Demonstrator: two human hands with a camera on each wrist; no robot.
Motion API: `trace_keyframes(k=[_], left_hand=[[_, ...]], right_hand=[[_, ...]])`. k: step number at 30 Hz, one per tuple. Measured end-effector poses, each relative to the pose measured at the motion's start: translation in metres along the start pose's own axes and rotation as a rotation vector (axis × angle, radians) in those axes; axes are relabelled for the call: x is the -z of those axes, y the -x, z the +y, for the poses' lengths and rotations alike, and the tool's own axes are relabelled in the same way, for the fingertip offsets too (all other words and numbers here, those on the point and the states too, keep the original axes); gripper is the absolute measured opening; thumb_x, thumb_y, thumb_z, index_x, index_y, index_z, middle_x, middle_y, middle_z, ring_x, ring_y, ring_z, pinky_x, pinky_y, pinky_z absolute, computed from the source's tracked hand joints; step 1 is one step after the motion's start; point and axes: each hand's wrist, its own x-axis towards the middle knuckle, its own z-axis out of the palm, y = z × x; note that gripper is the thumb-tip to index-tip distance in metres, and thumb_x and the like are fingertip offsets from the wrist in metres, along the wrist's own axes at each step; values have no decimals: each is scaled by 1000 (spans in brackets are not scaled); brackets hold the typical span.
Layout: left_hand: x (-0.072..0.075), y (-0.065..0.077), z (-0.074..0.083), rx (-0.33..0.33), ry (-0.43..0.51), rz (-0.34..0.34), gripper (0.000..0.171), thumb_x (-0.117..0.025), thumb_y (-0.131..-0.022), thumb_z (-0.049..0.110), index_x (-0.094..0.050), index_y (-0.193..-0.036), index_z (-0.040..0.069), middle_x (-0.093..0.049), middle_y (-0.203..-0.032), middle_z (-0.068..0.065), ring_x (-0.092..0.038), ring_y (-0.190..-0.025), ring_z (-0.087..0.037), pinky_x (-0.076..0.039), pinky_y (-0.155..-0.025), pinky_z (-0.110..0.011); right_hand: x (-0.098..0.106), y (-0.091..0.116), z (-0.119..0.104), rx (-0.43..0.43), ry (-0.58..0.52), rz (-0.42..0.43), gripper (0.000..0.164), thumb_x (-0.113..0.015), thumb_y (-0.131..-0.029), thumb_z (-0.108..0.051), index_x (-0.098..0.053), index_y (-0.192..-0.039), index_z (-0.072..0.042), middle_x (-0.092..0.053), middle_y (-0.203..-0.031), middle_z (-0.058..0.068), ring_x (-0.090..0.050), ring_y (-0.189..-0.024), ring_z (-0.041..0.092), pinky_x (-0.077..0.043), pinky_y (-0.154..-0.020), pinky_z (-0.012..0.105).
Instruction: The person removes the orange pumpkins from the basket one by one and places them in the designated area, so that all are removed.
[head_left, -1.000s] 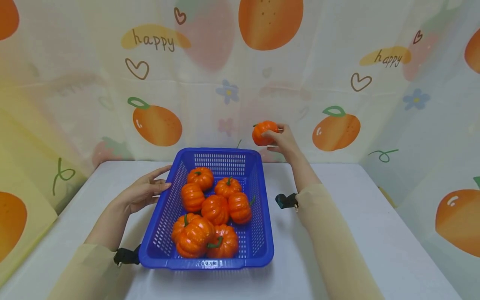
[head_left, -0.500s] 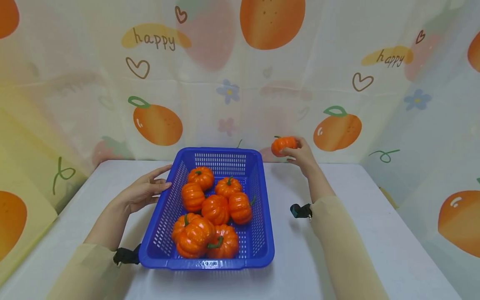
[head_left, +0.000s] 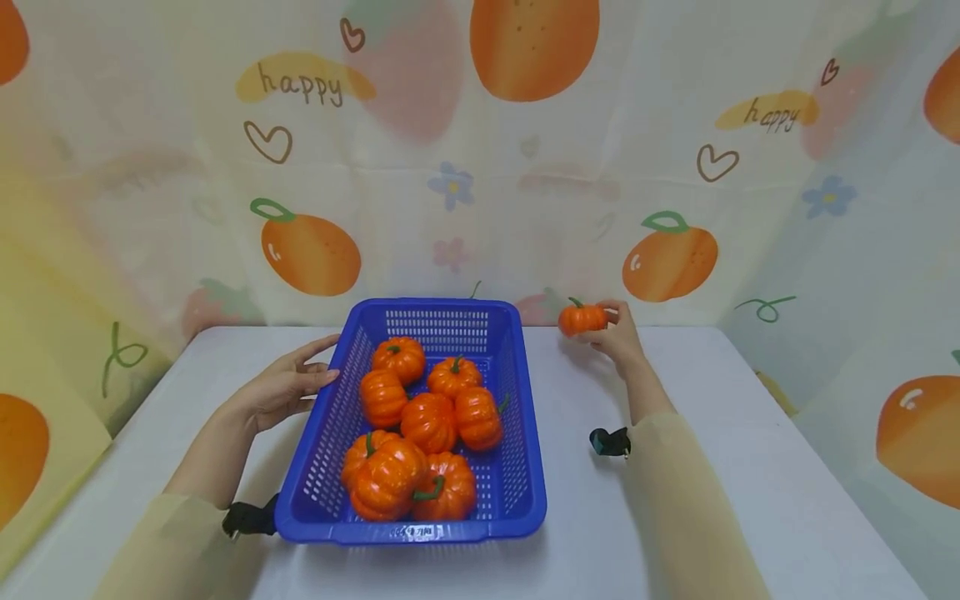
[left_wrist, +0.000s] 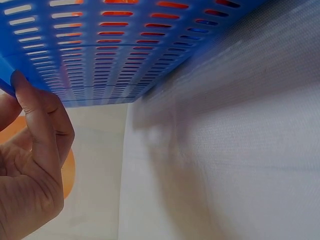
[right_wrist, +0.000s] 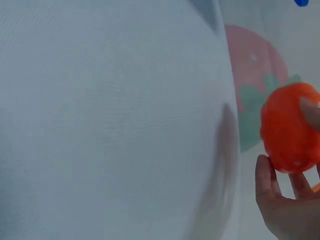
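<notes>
A small orange pumpkin with a green stem (head_left: 582, 319) is held by my right hand (head_left: 621, 337) near the table's back edge, right of the basket. In the right wrist view the fingers and thumb grip the pumpkin (right_wrist: 287, 127) from its side, and its shadow falls on the cloth. My left hand (head_left: 281, 390) holds the left rim of a blue perforated plastic basket (head_left: 534, 450). Seen from the left wrist, its fingers (left_wrist: 40, 125) bend up to the rim. Several more pumpkins (head_left: 429, 422) lie in the basket, one resting on others at the front.
A white cloth covers the table (head_left: 712, 467). Directly behind it hangs a curtain (head_left: 525, 208) printed with fruit, hearts and "happy". Black straps (head_left: 611, 442) hang at both wrists. The basket's front rim bears a small label (head_left: 411, 532).
My right hand has carried the pumpkin rightward and down, from above the basket's back right corner to close over the table. The left hand keeps its place at the basket rim.
</notes>
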Motion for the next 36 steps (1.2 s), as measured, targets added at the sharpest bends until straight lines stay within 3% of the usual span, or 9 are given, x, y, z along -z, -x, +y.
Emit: trace_keyframes(k=[4, 11, 22, 30, 36], left_hand=[[0, 2, 0, -2, -2, 0, 76, -52, -102, 20, -3, -160, 12, -65, -98, 9, -68, -87, -8, -60, -81, -27], [-1, 2, 0, -1, -1, 2, 77, -53, -102, 20, -3, -160, 12, -65, -98, 9, -68, -88, -7, -60, -82, -26], [0, 1, -1, -5, 1, 4, 76, -52, -103, 20, -3, -160, 12, -64, -97, 9, -68, -87, -7, -60, -81, -25], [0, 2, -2, -5, -6, 6, 76, -52, -102, 21, -4, -160, 12, -64, -97, 9, -67, -87, -7, -60, -82, -26], [1, 0, -2, -3, -5, 6, 76, -52, -102, 21, -3, -160, 13, -65, -99, 9, -68, -88, -8, -60, -82, -26]], right_hand=[[0, 0, 10, 37, 38, -15, 72, -71, -79, 7, -31, -138, -4, -27, -156, 24, -35, -140, 41, -41, -114, 49], [-2, 2, 18, 16, 109, -31, 75, -75, -72, 8, -35, -133, -5, -29, -156, 22, -29, -143, 43, -24, -122, 60], [4, 7, 23, -42, 103, -75, 79, -74, -72, 11, -31, -136, -4, -25, -160, 21, -29, -143, 42, -33, -120, 56], [9, 7, 23, -34, 160, -87, 68, -74, -73, 7, -39, -131, -2, -35, -154, 19, -31, -141, 40, -24, -123, 57], [12, 6, 24, -20, 178, -106, 59, -73, -77, 3, -44, -128, 1, -39, -149, 19, -35, -137, 38, -33, -121, 52]])
